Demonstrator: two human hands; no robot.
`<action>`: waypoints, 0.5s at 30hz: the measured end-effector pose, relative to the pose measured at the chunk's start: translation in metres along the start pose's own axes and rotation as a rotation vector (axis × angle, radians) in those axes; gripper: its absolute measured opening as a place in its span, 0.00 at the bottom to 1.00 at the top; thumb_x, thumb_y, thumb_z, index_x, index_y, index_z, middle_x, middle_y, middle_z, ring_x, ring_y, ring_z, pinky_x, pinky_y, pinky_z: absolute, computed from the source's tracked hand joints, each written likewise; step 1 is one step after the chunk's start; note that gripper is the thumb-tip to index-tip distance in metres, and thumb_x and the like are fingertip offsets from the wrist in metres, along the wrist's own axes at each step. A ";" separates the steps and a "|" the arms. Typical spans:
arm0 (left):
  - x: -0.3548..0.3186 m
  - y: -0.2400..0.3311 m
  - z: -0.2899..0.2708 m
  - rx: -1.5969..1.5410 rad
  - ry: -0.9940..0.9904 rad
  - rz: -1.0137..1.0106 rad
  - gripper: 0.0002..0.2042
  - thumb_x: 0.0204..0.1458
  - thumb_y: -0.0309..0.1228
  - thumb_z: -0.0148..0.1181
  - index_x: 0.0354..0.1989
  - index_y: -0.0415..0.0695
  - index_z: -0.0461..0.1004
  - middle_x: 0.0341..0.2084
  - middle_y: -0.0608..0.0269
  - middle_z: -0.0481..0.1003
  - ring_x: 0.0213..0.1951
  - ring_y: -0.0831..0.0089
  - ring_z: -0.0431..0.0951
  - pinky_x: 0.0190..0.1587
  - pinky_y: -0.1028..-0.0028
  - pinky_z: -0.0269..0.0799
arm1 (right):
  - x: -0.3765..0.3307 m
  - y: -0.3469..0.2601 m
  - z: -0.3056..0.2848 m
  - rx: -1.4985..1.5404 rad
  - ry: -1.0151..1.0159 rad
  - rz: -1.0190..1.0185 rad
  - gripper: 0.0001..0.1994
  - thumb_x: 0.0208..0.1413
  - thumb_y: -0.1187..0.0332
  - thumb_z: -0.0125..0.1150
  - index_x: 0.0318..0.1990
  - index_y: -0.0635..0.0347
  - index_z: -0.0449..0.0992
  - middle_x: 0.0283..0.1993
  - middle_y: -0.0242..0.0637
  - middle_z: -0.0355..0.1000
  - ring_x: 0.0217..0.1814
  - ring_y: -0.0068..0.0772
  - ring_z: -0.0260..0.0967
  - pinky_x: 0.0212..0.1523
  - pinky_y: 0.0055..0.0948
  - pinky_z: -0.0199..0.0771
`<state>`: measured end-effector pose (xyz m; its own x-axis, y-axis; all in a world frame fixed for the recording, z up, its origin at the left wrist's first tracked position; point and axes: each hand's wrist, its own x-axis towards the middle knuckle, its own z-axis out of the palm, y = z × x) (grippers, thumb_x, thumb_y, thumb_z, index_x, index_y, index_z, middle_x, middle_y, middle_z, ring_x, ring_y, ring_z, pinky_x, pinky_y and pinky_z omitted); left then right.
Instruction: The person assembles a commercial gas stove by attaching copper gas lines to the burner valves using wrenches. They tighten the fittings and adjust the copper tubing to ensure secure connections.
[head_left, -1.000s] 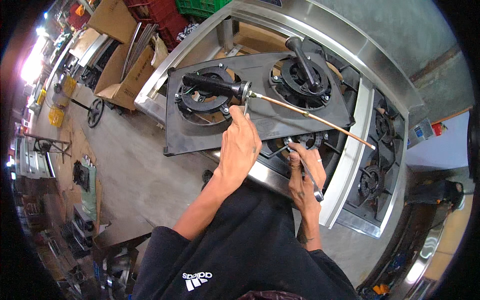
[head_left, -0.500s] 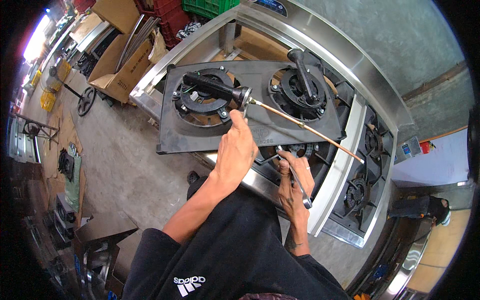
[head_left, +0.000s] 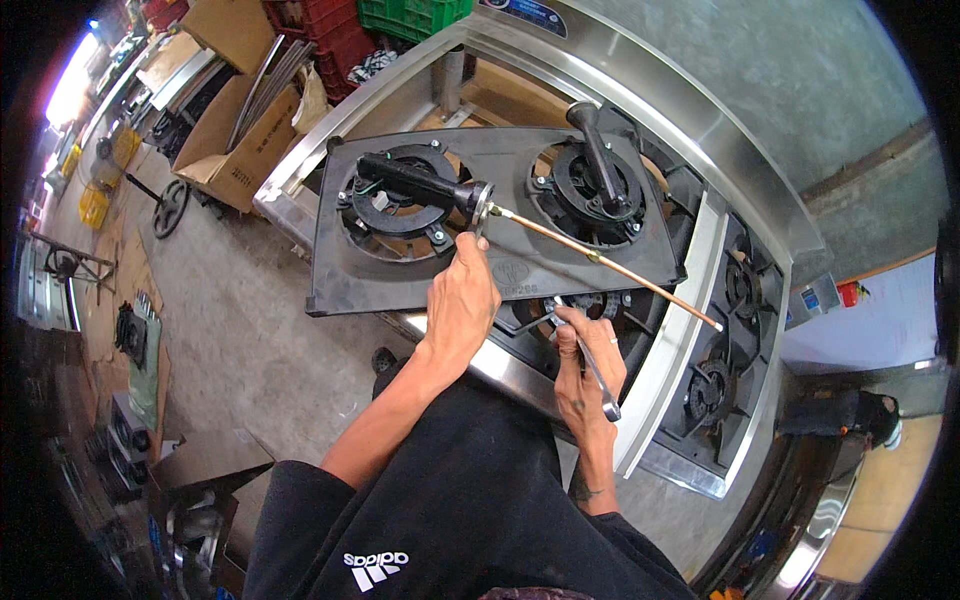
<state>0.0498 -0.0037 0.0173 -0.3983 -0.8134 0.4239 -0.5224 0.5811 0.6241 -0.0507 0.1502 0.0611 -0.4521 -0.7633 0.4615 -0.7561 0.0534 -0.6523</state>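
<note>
My left hand (head_left: pixel 463 300) is closed on a slim metal tool, seemingly a wrench (head_left: pixel 480 222), mostly hidden by the fingers. Its end meets the fitting where a thin copper pipe (head_left: pixel 560 238) joins a black burner tube (head_left: pixel 415 186). From there the pipe slants right over the black burner plate (head_left: pixel 385 285), which lies upside down on a steel stove (head_left: pixel 490 365). My right hand (head_left: pixel 588 350) grips a silver wrench (head_left: pixel 605 390) below the plate's near edge, apart from the pipe. A second burner tube (head_left: pixel 597 155) stands at the plate's right.
The stove's right section carries black grates and burners (head_left: pixel 708 392). Behind the stove rises a grey wall (head_left: pixel 720 85). Cardboard boxes (head_left: pixel 235 130) and red and green crates (head_left: pixel 410 15) stand at the far left. Sheet-metal pieces (head_left: pixel 205 455) lie at the lower left.
My left hand and the tool in it have moved slightly left and down in view, with the fitting and plate shifting the same way. The right hand keeps its wrench, nearly still.
</note>
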 end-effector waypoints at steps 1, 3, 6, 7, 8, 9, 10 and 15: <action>0.000 -0.001 0.000 0.041 0.008 0.007 0.07 0.70 0.26 0.49 0.39 0.36 0.63 0.20 0.40 0.76 0.25 0.39 0.80 0.27 0.48 0.72 | 0.001 0.000 0.001 0.007 0.004 -0.010 0.09 0.67 0.70 0.64 0.49 0.65 0.81 0.35 0.44 0.77 0.33 0.44 0.69 0.39 0.39 0.72; 0.001 -0.002 0.000 0.100 0.031 0.032 0.08 0.70 0.28 0.50 0.38 0.37 0.64 0.20 0.41 0.76 0.25 0.40 0.79 0.27 0.50 0.72 | 0.001 0.000 0.002 0.010 -0.006 -0.005 0.09 0.67 0.70 0.64 0.49 0.65 0.81 0.35 0.44 0.77 0.33 0.44 0.69 0.39 0.39 0.72; 0.004 -0.005 -0.001 0.114 0.063 0.073 0.09 0.70 0.29 0.51 0.37 0.38 0.66 0.20 0.43 0.76 0.25 0.43 0.79 0.28 0.52 0.72 | 0.002 0.000 0.003 0.006 -0.013 -0.007 0.09 0.66 0.70 0.64 0.49 0.65 0.81 0.36 0.44 0.77 0.33 0.44 0.70 0.39 0.39 0.72; 0.004 -0.005 0.000 0.092 0.067 0.070 0.09 0.70 0.28 0.51 0.37 0.38 0.67 0.19 0.44 0.76 0.25 0.43 0.79 0.29 0.52 0.72 | 0.002 0.000 0.003 0.008 -0.009 -0.014 0.09 0.66 0.70 0.64 0.49 0.65 0.81 0.36 0.44 0.78 0.33 0.44 0.70 0.39 0.39 0.72; 0.005 -0.005 0.000 0.058 0.074 0.074 0.09 0.70 0.28 0.51 0.37 0.38 0.67 0.19 0.44 0.76 0.25 0.44 0.79 0.29 0.53 0.73 | 0.002 0.000 0.003 0.007 -0.011 -0.015 0.09 0.66 0.70 0.64 0.49 0.65 0.81 0.36 0.44 0.78 0.34 0.44 0.70 0.40 0.40 0.73; 0.005 -0.005 0.000 0.074 0.071 0.064 0.08 0.70 0.28 0.51 0.37 0.38 0.67 0.19 0.45 0.76 0.25 0.44 0.79 0.29 0.53 0.73 | 0.003 0.000 0.003 0.002 -0.016 -0.007 0.09 0.66 0.70 0.64 0.49 0.65 0.81 0.37 0.44 0.78 0.34 0.44 0.71 0.40 0.40 0.73; 0.005 -0.005 0.001 0.078 0.069 0.060 0.08 0.70 0.28 0.51 0.37 0.38 0.67 0.19 0.45 0.75 0.24 0.44 0.79 0.29 0.53 0.72 | 0.003 -0.001 0.003 0.003 -0.015 -0.017 0.09 0.66 0.70 0.64 0.49 0.65 0.81 0.37 0.45 0.78 0.34 0.45 0.71 0.40 0.40 0.73; 0.005 -0.006 0.003 0.072 0.097 0.056 0.08 0.70 0.28 0.52 0.38 0.38 0.68 0.20 0.45 0.75 0.25 0.45 0.80 0.28 0.53 0.73 | 0.005 -0.006 -0.002 -0.005 -0.066 -0.002 0.09 0.67 0.70 0.63 0.50 0.65 0.81 0.36 0.45 0.77 0.34 0.45 0.71 0.39 0.39 0.72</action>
<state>0.0484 -0.0115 0.0133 -0.3560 -0.7761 0.5205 -0.5556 0.6236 0.5499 -0.0497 0.1476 0.0685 -0.4185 -0.8041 0.4222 -0.7594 0.0548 -0.6483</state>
